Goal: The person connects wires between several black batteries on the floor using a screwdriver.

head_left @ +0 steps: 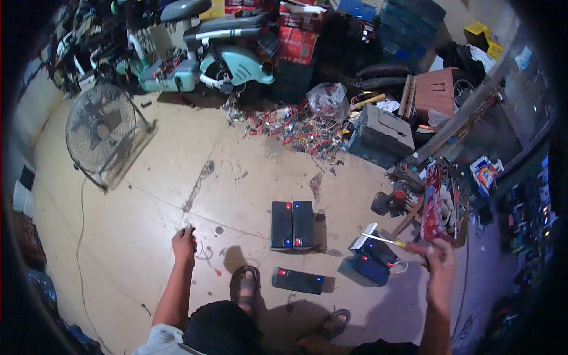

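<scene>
My left hand (184,244) is closed around a thin pale wire (208,258), which curls below it toward a small red end. On the other side, my right hand (436,258) grips a screwdriver (415,248) with a reddish and yellow handle; its pale shaft points left over two dark batteries (371,269). A white piece and a white wire loop lie against those batteries. Between my hands, a pair of black batteries (282,225) sit side by side with red and blue terminals. Closer to my feet lies a single black battery (297,281).
A floor fan (102,127) stands at the left, its cable running along the floor. Far off are a pale green scooter (236,66), a heap of wire scraps (302,130) and a dark box (381,135). A red tool tray (435,204) and a power drill (390,201) lie at right.
</scene>
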{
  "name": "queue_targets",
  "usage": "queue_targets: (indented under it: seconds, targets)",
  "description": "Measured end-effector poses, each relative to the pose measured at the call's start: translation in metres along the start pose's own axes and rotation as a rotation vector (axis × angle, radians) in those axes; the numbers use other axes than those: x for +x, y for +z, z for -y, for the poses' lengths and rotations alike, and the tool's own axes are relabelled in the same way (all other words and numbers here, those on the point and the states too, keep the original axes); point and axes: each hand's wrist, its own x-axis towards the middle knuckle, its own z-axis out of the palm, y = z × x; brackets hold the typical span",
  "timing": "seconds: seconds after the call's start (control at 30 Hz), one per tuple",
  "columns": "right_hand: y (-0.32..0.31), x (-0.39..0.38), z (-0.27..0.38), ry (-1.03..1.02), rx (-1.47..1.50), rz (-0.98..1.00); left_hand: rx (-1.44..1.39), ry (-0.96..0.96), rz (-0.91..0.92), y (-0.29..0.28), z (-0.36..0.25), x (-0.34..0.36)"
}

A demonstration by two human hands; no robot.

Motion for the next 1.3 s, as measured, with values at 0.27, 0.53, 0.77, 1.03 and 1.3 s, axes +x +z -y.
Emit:
queue_targets:
  seconds: [0.27,0.53,0.77,1.03,1.3]
  targets:
    - [-0.041,-0.063,-0.031,0.093,0.136,-0.254,0.333,0.566,-0.164,0.069,-0.05,0.083]
    - [-0.037,-0.054,-0.018,0.023,0.045,-0.26,0.069,0.603,0.36,0.362,-0.299,0.039]
    - [-0.049,-0.065,0.031,0.114,-0.001,-0.241,0.635,0.769,0.491,0.359,-0.148,0.012]
    - [-0.024,-0.057,0.026,0.081,0.302,-0.117,1.174,0.631,0.606,0.271,-0.048,-0.025]
    - [-0.03,-0.062,-0.001,0.163,0.332,-0.129,1.165,0.71,1.102,0.225,-0.003,-0.144]
